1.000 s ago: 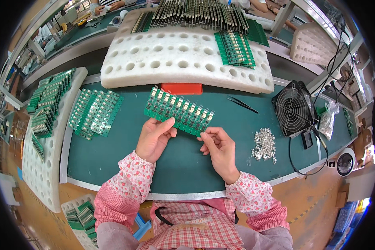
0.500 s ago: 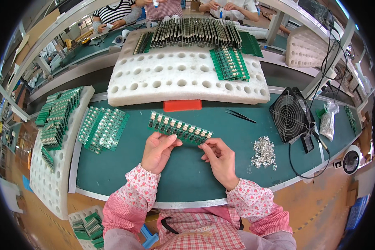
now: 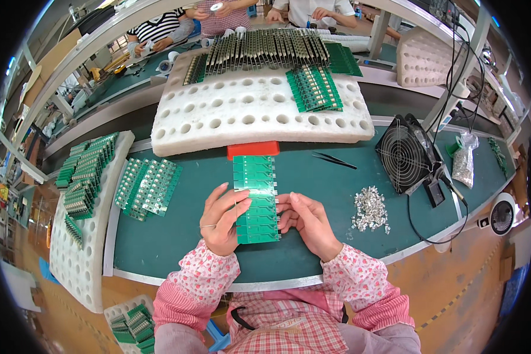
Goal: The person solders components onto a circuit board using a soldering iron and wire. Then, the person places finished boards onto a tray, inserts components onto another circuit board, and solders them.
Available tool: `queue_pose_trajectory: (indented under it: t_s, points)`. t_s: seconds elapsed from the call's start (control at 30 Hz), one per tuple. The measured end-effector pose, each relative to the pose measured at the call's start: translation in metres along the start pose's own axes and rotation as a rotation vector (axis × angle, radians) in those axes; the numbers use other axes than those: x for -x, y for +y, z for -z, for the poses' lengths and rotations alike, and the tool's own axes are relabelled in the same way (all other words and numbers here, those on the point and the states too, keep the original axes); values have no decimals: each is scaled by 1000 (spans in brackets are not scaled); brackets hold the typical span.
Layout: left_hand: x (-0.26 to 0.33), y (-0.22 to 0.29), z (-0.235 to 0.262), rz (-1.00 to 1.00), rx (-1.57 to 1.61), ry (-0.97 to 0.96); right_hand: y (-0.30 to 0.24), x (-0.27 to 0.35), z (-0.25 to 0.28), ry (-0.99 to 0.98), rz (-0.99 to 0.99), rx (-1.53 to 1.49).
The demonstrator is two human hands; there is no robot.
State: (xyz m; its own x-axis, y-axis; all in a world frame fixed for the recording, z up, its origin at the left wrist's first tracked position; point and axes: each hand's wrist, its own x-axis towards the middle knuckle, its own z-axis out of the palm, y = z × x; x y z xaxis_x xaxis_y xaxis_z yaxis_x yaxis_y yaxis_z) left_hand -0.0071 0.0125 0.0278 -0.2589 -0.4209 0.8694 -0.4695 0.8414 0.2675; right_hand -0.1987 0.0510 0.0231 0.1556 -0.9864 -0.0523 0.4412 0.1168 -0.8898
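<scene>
Green circuit-board panel (image 3: 255, 197) lies lengthwise on mat.

The circuit board panel (image 3: 255, 197) between my fingers is bright green with pale markings. My sleeves (image 3: 202, 277) are pink with a small floral print, red-striped at the cuffs, and my apron (image 3: 277, 330) is red-and-white check. The table mat (image 3: 312, 177) is dark green, the foam tray (image 3: 259, 112) white, the small box (image 3: 252, 148) red. The fan (image 3: 404, 154) is black; the loose metal parts (image 3: 370, 209) are silvery.
</scene>
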Motion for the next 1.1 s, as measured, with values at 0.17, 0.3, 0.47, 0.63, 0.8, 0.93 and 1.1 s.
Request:
queue_pose_trajectory:
  t_s: [0.17, 0.3, 0.47, 0.63, 0.8, 0.93, 1.1]
  points:
    - [0, 5, 9, -78, -130, -33, 1, -3, 6, -93, -14, -54]
    - [3, 24, 52, -120, -402, -108, 7, -5, -8, -143, -91, 8]
    - [32, 65, 126, 34, -734, -4, 0, 6, -12, 28, -108, 184]
    - [122, 107, 232, 445, -1136, 233, 12, 5, -19, 13, -112, 224]
    - [282, 149, 352, 1109, -1484, 742, 19, 10, -27, -44, -38, 365]
    - [390, 142, 446, 1213, -1115, 1035, 26, 12, -21, -26, 24, 439]
    - [471, 118, 515, 1787, -863, 951, 34, 15, -28, 17, 68, 519]
